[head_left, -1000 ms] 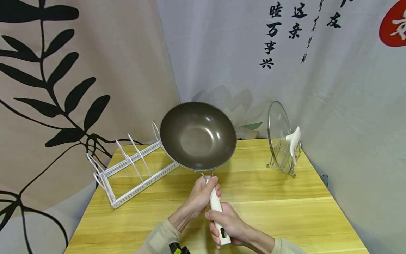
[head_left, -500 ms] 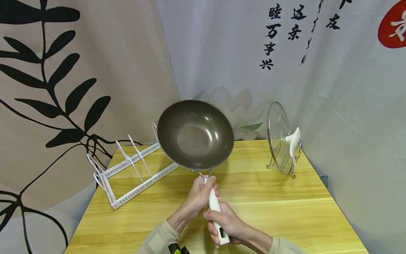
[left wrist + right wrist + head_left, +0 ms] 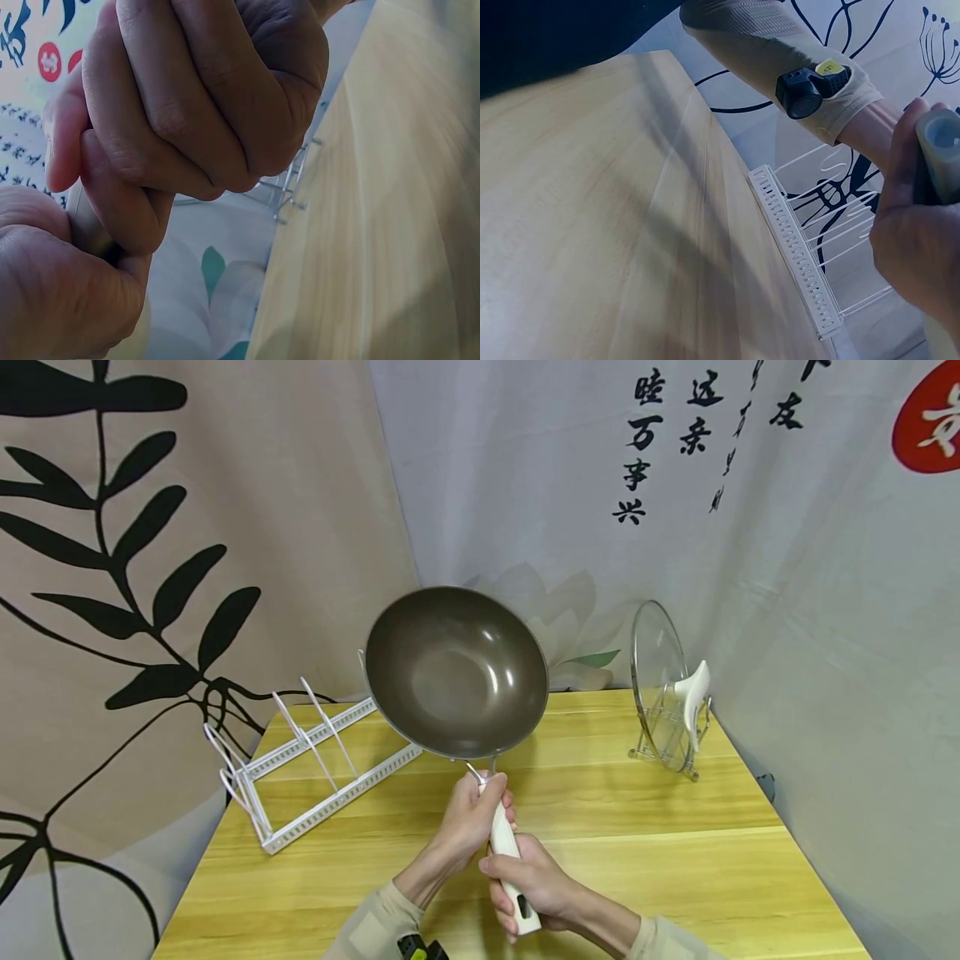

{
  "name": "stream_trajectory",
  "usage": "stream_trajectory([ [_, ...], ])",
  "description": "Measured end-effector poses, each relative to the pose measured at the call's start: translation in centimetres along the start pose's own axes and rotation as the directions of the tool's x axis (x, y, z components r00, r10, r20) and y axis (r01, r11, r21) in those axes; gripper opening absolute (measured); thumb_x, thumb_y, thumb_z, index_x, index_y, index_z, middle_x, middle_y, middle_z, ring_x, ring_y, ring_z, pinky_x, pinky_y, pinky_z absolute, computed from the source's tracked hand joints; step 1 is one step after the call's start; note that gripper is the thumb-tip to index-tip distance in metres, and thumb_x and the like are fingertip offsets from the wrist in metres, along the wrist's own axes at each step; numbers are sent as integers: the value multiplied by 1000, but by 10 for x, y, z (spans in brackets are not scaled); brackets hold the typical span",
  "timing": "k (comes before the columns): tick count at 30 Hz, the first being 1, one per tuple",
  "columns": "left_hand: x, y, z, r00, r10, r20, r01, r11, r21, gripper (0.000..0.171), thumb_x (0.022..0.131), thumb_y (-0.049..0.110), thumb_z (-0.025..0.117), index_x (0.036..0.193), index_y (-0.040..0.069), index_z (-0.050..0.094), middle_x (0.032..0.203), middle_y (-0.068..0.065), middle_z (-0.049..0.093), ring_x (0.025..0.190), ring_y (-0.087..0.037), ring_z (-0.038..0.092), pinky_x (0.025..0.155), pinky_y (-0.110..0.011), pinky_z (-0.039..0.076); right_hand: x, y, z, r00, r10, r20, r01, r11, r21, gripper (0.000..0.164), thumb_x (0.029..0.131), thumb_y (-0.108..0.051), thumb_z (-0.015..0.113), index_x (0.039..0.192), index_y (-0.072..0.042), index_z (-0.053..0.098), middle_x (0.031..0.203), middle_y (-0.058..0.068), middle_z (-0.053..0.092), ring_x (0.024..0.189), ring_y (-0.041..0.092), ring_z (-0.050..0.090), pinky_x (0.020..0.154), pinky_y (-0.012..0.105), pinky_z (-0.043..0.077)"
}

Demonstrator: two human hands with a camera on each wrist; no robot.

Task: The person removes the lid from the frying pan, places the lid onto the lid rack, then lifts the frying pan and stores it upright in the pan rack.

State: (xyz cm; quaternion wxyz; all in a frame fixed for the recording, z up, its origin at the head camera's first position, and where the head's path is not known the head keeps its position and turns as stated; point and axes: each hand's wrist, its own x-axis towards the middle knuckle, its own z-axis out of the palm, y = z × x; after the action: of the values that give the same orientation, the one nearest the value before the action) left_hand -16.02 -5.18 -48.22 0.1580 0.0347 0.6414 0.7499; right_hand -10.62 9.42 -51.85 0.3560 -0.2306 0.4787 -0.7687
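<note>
A dark wok (image 3: 459, 677) with a brownish inside hangs tilted above the table, its cream handle (image 3: 502, 835) pointing back at me. My left hand (image 3: 468, 818) grips the handle close to the pan. Lower down, my right hand (image 3: 534, 881) holds it near the end, thumb laid across the top. In the left wrist view, the curled fingers of the right hand (image 3: 180, 105) show above the left hand (image 3: 67, 292). The right wrist view catches the handle's hollow end (image 3: 941, 146) beside the right hand (image 3: 922, 255). The wok's underside is hidden.
A white rack (image 3: 341, 789) with upright wire dividers stands on the left of the wooden table (image 3: 660, 860), partly behind the wok. At the right, a glass lid (image 3: 660, 668) with a white knob stands upright in a small wire holder (image 3: 663, 752). Printed curtains hang behind.
The wok has drifted slightly left and up, with both hands following on the handle. The rack and lid stay where they were.
</note>
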Motion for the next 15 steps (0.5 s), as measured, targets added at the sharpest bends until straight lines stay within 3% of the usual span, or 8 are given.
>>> stream_trajectory([
  [15,0,1,-4,997,28,-71,-23,997,80,30,107,31,53,98,3,56,74,-4,62,61,-17,63,59,-31,61,7,-1,-3,1000,20,11,-20,999,-30,11,104,-13,48,96,-7,46,53,-11,55,40,6,58,37,34,51],
])
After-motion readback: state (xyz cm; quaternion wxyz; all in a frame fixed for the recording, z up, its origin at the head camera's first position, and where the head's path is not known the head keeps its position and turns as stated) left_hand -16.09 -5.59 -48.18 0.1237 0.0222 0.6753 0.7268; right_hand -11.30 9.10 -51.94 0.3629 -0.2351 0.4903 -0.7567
